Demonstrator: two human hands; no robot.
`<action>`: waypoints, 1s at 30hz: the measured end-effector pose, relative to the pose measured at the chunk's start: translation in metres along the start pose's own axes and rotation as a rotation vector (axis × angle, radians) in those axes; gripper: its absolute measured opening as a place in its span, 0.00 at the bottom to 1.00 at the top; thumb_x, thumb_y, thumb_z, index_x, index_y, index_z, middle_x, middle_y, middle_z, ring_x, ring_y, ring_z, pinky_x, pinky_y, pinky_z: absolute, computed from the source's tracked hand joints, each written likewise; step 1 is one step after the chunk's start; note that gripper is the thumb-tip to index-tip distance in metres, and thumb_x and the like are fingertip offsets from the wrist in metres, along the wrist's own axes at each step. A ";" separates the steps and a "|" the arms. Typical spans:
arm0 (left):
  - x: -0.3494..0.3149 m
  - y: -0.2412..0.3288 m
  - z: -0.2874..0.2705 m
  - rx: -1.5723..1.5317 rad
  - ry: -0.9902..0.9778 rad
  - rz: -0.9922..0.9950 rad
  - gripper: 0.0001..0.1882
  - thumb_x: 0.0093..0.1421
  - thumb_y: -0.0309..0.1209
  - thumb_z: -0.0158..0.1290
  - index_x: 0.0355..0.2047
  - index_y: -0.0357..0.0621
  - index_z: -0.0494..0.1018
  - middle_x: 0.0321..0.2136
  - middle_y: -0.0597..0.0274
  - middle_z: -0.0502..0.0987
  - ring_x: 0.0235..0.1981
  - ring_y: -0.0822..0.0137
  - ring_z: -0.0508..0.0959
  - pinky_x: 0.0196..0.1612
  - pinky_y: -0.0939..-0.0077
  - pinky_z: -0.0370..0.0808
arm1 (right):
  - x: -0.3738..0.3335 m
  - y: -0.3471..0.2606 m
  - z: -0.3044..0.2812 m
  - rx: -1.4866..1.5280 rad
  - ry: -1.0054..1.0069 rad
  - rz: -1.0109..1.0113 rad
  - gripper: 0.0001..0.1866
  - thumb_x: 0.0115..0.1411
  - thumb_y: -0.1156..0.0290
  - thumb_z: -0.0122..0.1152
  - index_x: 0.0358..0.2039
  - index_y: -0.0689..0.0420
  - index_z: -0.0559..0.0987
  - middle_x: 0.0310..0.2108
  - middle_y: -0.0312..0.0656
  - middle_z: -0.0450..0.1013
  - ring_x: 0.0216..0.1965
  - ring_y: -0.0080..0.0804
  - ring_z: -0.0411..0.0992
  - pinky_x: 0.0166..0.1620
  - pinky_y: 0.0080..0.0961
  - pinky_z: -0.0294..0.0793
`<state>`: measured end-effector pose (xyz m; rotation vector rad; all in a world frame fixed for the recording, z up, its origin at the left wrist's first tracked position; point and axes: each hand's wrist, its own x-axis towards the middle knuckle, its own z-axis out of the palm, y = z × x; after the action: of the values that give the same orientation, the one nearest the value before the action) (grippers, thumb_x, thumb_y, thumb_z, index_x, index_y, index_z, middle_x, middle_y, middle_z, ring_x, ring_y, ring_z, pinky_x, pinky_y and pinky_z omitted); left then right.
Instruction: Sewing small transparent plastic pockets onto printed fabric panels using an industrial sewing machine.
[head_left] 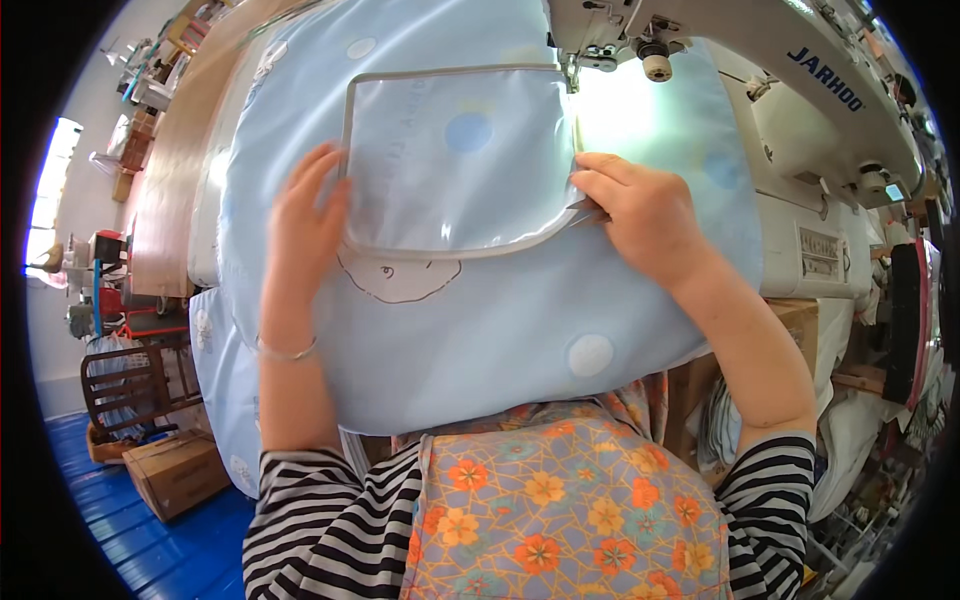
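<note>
- My right fingers (598, 178) are pinched on the right edge of the clear plastic pocket (455, 160), with a small dark tool tip, which I cannot identify, showing under them; the pinch sits just below the needle area, presumably to keep the trim aligned there.
- My right hand (645, 215) rests on the cloth behind that pinch, its weight holding the layers flat.
- My left fingers (318, 195) are spread and laid flat, grasping nothing; they press the pocket's left border against the cloth, which I judge stops it creeping sideways.
- My left hand (300, 235) carries a thin bracelet (287, 352) at the wrist.
- The pocket is a transparent panel edged with grey binding (455, 249), lying on top of the pale blue padded fabric (480, 340); it sits between my two hands, its top right corner just beside the presser foot.
- The blue fabric, printed with dots and a cartoon outline, drapes from the table (175, 170) toward my lap, so its bulk hangs free of the seam.
- The white sewing machine (800, 130) stands at the upper right, its head over the fabric's far edge.
- A floral apron (560, 510) and striped sleeves (310, 520) fill the lower edge; a cardboard box (175, 470) sits on the blue floor at left.
</note>
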<state>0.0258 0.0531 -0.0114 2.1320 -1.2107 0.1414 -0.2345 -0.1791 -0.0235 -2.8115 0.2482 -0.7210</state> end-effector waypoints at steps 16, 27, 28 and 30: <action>-0.014 0.018 -0.005 0.039 -0.086 -0.228 0.20 0.59 0.32 0.53 0.52 0.41 0.72 0.27 0.58 0.78 0.28 0.63 0.78 0.34 0.68 0.74 | 0.001 -0.017 0.004 0.018 0.000 0.041 0.22 0.43 0.88 0.61 0.41 0.59 0.79 0.45 0.42 0.77 0.33 0.34 0.79 0.39 0.25 0.81; -0.002 0.025 -0.003 0.204 -0.201 -0.215 0.19 0.56 0.27 0.54 0.50 0.42 0.74 0.32 0.53 0.79 0.35 0.57 0.79 0.40 0.65 0.74 | 0.002 -0.012 0.003 0.023 0.017 0.042 0.22 0.43 0.89 0.60 0.41 0.60 0.79 0.46 0.42 0.77 0.35 0.34 0.79 0.40 0.25 0.81; 0.005 0.025 0.002 0.382 -0.036 0.028 0.19 0.55 0.27 0.55 0.49 0.41 0.74 0.39 0.52 0.77 0.42 0.55 0.77 0.46 0.65 0.73 | 0.001 -0.010 0.003 0.025 0.018 0.060 0.22 0.43 0.89 0.60 0.41 0.60 0.80 0.46 0.42 0.77 0.35 0.34 0.79 0.40 0.25 0.81; 0.018 0.035 0.008 0.460 0.099 0.274 0.20 0.54 0.27 0.58 0.49 0.39 0.74 0.51 0.49 0.73 0.53 0.53 0.72 0.55 0.65 0.68 | -0.001 -0.006 0.004 0.025 0.004 0.076 0.22 0.43 0.89 0.60 0.41 0.60 0.79 0.47 0.42 0.76 0.36 0.34 0.79 0.40 0.25 0.81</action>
<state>0.0068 0.0229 0.0068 2.2894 -1.5171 0.6971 -0.2328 -0.1725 -0.0256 -2.7611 0.3431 -0.7079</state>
